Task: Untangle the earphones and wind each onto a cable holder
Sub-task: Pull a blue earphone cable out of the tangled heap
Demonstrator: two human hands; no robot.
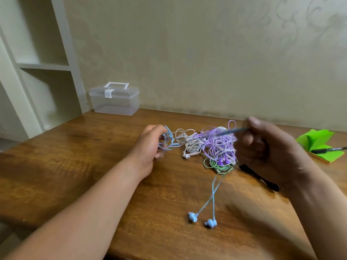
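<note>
Blue buds (pixel 192 217) lie nearest on the wooden table (pixel 75 166), and their twin leads run up and away into the pile (pixel 210 147). A black strip (pixel 259 178) shows partly under the right wrist; it may be a holder, but I cannot tell. The left hand (pixel 150 145) curls its fingers round a few loose loops of blue cable (pixel 166 139). The right hand (pixel 262 147), raised over the pile, pinches a taut, blurred stretch of the same cable. I judge the job barely begun: the blue set looks part-freed, nothing is wound on any holder, and the green set (pixel 217 166), purple set (pixel 217 141) and white set (pixel 187 141) sit knotted together. The blue leads pass through that knot, which is what stands in the way. To the right lies a green notepad (pixel 319 145) with a pen (pixel 328 149) on it. Farther off are a clear box (pixel 114 98) by the wall and a shelf (pixel 37 62) at left.
</note>
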